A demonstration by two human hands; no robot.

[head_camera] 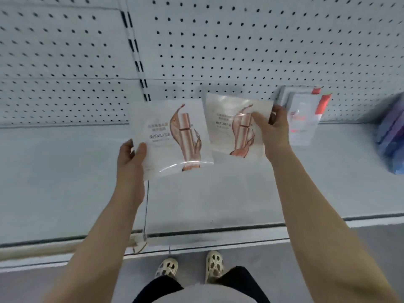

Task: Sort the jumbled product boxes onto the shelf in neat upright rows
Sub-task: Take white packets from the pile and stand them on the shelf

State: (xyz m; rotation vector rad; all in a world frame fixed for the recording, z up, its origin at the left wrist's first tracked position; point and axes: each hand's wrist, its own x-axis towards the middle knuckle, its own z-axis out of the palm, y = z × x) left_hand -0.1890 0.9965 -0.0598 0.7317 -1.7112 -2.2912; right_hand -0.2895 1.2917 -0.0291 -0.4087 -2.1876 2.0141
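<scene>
Pegboard (240, 40) is filling the upper frame, 10 through 2 o'clock, with a slotted upright (135, 51) running down it at 11 o'clock.

Shelf (65, 182) is lying across the middle, 9 to 3 o'clock; its front rail is crossing at 6 o'clock.

Two forearms are reaching in from 7 and 5 o'clock.

Blue-purple pack (391, 143) is sitting on the shelf at 3 o'clock, blurred, leaning toward the pegboard.

Left packet (170, 138), white and flat with a rose-gold tube print, is being held up above the shelf, near centre. Left hand (131, 158) is gripping its lower-left corner, thumb on the front, fingers behind.

Right packet (236, 125), same print, is tilting at 1 o'clock, just beside the left packet, edges nearly meeting. Right hand (273, 127) is pinching its right edge, thumb across the front.

White packets with red corners (303, 119) are standing against the pegboard at 2 o'clock, behind the right hand.

Pale perforated shoes (190, 267) are standing on the grey floor at 6 o'clock.
</scene>
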